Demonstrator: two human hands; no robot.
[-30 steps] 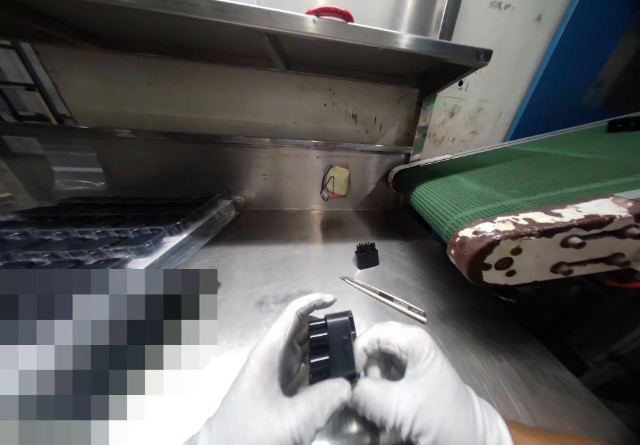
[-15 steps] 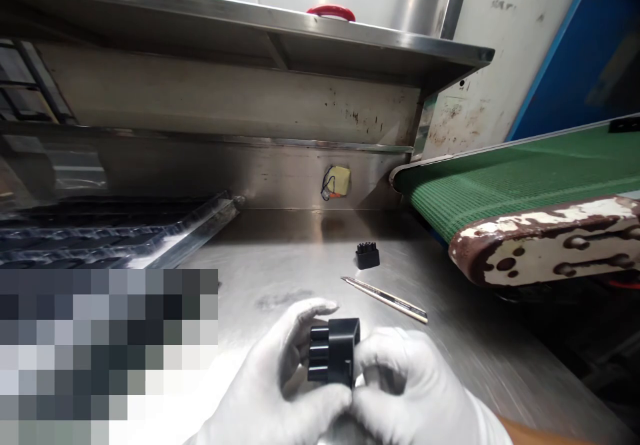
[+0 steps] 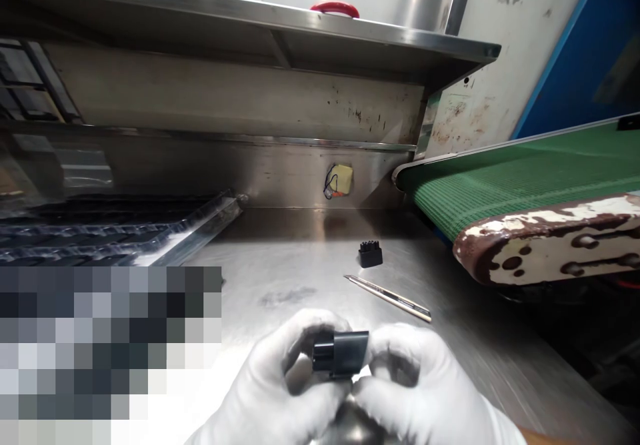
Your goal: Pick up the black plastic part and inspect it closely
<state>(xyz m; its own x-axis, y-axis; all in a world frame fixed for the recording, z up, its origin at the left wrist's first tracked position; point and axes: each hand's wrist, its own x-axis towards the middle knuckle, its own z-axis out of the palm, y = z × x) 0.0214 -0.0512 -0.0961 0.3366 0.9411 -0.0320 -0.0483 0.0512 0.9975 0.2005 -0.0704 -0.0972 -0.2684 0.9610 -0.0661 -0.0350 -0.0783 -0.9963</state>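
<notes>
Two gloved hands (image 3: 350, 385) pinching a black part (image 3: 341, 353), perhaps plastic, above steel table (image 3: 300, 258).

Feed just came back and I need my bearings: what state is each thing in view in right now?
Left hand: gloved, shut on the black plastic part.
Right hand: gloved, shut on the same part.
Black plastic part: held off the table between both hands.
Small black part: resting on the steel table, untouched.
Thin metal tool: lying flat, untouched.
Green conveyor belt: motion cannot be told.
</notes>
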